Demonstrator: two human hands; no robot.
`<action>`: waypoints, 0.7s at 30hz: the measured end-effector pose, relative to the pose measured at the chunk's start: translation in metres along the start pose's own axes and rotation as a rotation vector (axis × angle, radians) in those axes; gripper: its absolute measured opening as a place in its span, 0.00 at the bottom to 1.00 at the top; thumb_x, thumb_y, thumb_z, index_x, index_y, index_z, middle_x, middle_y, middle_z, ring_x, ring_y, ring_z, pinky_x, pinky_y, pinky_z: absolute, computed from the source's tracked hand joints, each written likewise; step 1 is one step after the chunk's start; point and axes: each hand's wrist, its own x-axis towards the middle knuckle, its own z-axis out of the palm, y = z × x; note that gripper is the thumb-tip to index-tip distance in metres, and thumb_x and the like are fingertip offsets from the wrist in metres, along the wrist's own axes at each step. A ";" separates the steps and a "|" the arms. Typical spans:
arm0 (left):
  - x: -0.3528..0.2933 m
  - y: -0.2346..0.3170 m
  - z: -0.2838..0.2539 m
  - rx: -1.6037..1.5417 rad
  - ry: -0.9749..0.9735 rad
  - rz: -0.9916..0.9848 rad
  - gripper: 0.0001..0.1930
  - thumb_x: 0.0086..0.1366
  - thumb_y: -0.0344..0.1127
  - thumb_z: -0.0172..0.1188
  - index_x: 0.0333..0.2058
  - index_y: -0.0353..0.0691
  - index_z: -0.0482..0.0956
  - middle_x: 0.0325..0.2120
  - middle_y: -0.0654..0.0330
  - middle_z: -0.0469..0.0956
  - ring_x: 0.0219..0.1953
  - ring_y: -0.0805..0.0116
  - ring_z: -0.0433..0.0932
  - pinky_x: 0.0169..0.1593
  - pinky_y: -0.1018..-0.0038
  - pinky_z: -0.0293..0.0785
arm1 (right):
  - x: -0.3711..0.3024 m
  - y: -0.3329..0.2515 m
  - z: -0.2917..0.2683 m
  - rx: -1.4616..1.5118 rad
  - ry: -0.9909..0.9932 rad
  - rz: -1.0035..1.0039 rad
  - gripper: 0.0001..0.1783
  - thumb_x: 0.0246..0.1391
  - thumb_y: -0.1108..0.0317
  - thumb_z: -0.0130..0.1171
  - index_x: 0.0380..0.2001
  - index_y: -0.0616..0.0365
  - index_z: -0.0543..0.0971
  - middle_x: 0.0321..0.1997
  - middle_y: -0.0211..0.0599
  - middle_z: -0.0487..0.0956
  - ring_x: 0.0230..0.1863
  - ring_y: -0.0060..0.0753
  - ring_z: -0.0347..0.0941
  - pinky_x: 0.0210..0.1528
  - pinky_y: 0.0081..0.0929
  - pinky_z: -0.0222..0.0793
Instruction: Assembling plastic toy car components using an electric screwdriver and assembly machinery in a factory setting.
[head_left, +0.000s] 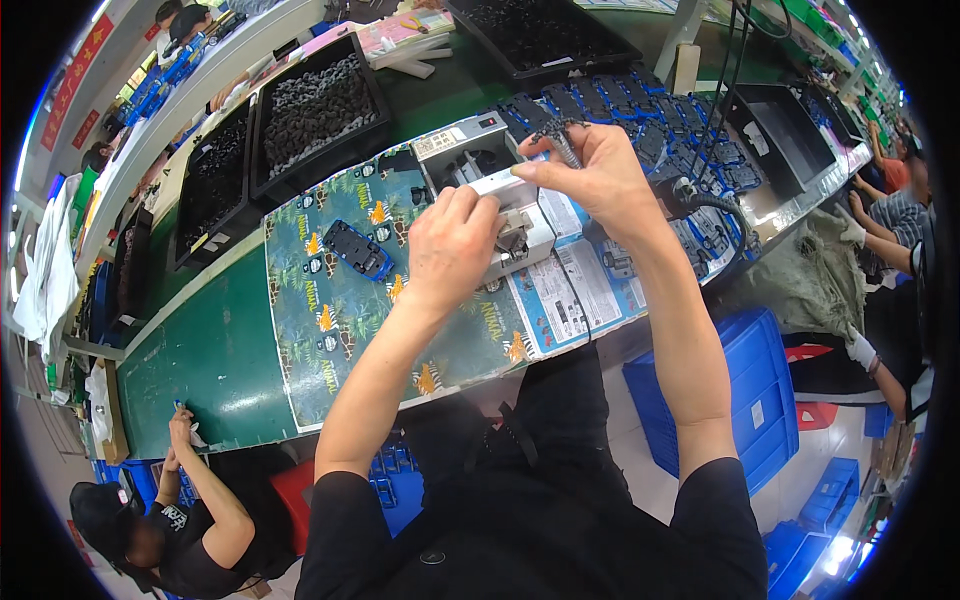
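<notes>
A white metal bench machine (535, 230) with an open-topped housing stands on the patterned mat in front of me. My left hand (455, 245) rests against its near left side, fingers curled and closed; what they hold, if anything, is hidden. Above the machine's right side, my right hand (605, 180) has its thumb and fingers bent around a dark, knobbly piece with a grey ribbed part (565, 145), whose kind I cannot make out. To the left of my left hand lies a single blue-and-black toy car chassis (357, 250).
Several similar chassis (650, 110) crowd the bench at the back right. Black trays (320, 110) of small dark parts stand at the back left. A black hose (715, 200) curves beside my right forearm. Blue crates (745, 400) sit below; a person (215, 510) works at lower left.
</notes>
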 end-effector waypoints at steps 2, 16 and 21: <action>0.001 -0.003 -0.006 -0.380 0.050 -0.197 0.12 0.54 0.30 0.69 0.36 0.37 0.79 0.29 0.61 0.75 0.29 0.65 0.77 0.29 0.72 0.71 | -0.003 0.003 -0.002 0.022 -0.032 -0.034 0.13 0.47 0.67 0.72 0.35 0.61 0.84 0.25 0.21 0.77 0.28 0.12 0.68 0.31 0.14 0.60; 0.047 0.005 -0.039 -0.948 -0.130 -0.381 0.35 0.40 0.48 0.82 0.41 0.35 0.73 0.27 0.64 0.73 0.26 0.76 0.69 0.31 0.78 0.70 | -0.026 -0.021 0.021 -0.254 -0.162 -0.085 0.40 0.40 0.79 0.69 0.60 0.60 0.66 0.32 0.32 0.78 0.35 0.17 0.72 0.40 0.23 0.71; 0.051 0.009 -0.047 -0.928 -0.226 -0.369 0.29 0.44 0.38 0.81 0.43 0.36 0.76 0.34 0.65 0.79 0.34 0.80 0.73 0.38 0.78 0.72 | -0.027 -0.009 0.025 -0.198 -0.173 -0.167 0.47 0.39 0.77 0.68 0.65 0.59 0.61 0.29 0.39 0.79 0.31 0.29 0.74 0.37 0.29 0.71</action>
